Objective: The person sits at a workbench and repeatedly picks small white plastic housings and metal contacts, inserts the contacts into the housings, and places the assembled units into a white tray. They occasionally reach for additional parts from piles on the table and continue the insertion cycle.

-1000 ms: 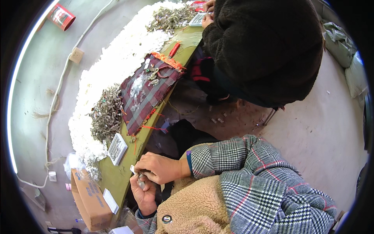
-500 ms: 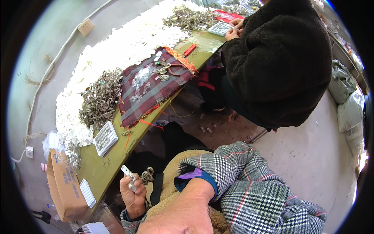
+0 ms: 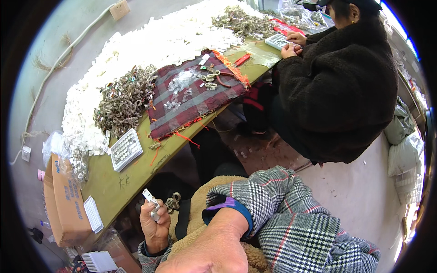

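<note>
My left hand is closed, thumb and fingers pinching a small white plastic piece that points upward; a paler bit shows between the fingers below it. Right beside these fingers is a bundled loop of grey-brown cord; whether it joins the white piece I cannot tell. My right hand lies across the lower edge, its back toward me and its fingers cut off from view. A white tray of small parts rests on the table, beyond my left hand.
A checked cloth bears clear plastic bits and red-handled pliers. Behind it lie a heap of white pieces and bundled cords. A cardboard box stands left. A co-worker in dark clothing handles parts at the far right.
The whole view has shifted a little, so the table sits differently and more of the co-worker shows. My left hand still pinches the white plastic piece in much the same pose.
</note>
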A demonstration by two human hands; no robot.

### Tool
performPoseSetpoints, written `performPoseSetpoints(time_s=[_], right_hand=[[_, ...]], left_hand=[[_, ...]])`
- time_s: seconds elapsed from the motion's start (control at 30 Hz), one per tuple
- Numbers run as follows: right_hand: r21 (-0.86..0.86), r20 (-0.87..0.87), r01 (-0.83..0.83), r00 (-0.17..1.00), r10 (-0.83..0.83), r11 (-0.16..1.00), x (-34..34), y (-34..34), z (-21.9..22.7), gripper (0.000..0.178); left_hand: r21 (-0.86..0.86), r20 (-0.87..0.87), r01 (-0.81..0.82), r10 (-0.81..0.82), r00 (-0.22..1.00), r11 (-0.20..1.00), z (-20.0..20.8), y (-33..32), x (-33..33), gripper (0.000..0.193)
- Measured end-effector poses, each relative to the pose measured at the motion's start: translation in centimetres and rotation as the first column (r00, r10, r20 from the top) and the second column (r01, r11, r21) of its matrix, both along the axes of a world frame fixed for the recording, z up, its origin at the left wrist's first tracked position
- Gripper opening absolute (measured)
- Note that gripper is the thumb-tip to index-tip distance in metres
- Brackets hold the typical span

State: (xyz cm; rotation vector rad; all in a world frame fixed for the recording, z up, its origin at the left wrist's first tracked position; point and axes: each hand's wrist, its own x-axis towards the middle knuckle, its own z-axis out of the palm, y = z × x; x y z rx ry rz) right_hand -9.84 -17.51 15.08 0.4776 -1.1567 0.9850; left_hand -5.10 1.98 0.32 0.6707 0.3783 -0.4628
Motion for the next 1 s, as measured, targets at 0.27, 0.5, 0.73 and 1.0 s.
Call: performPoseSetpoints(time_s=[0.27,0.5,0.73,1.0], right_hand=[[-0.063,-0.099,0.108,0.989,-0.114,0.992,1.8,0.2,-0.3,0.074],[-0.115,-0.084,-0.019,0.996,0.009,0.993,3.2,0.4,-1.9,0.075],[-0.021,-0.113,-0.105,0.988,0.102,0.994,3.2,2.0,-1.7,0.082],[-0.130,-0.138,-0.116,0.986,0.098,0.985,2.7,2.6,-2.0,0.083]], left_hand=[[0.025,-0.051,-0.039,0.040,0.998,0.999,-0.4,-0.1,1.1,0.017],[0.039,-0.071,-0.026,0.029,0.997,0.999,-1.1,-0.5,1.9,0.018],[0.019,-0.081,-0.053,0.055,0.995,0.998,-1.2,0.2,1.9,0.020],[0.011,0.041,-0.073,0.072,0.997,0.997,-0.1,0.5,1.5,0.017]])
